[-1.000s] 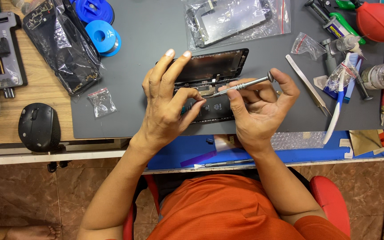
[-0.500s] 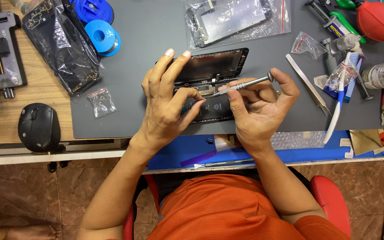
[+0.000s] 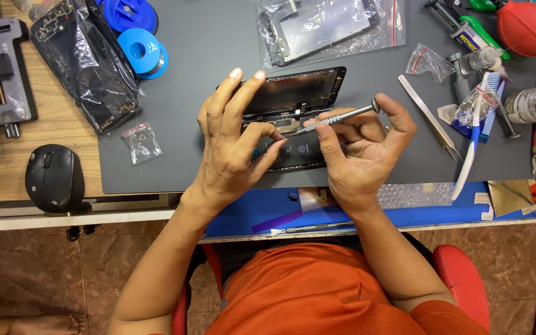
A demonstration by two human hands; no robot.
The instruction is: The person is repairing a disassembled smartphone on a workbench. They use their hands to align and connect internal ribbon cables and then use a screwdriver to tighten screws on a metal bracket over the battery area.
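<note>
Left hand (image 3: 234,146) rests half curled on the opened black smartphone (image 3: 293,115), while the right hand (image 3: 358,155) pinches a slim silver metal screwdriver (image 3: 336,118), tip inside. Phone's flat on the grey mat (image 3: 212,49), screen flipped open.

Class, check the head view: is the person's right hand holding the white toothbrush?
No: the right hand grips a slim silver metal screwdriver over the opened black phone, while the white toothbrush lies untouched on the grey mat.

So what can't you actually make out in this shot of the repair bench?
- Head view: the screwdriver tip and any screw under it are too small to see.
- The lower part of the opened phone is covered by the left hand and right hand.
- The red blower bulb is cut off by the top edge.
- The part inside the clear bag is blurred by glare.
</note>
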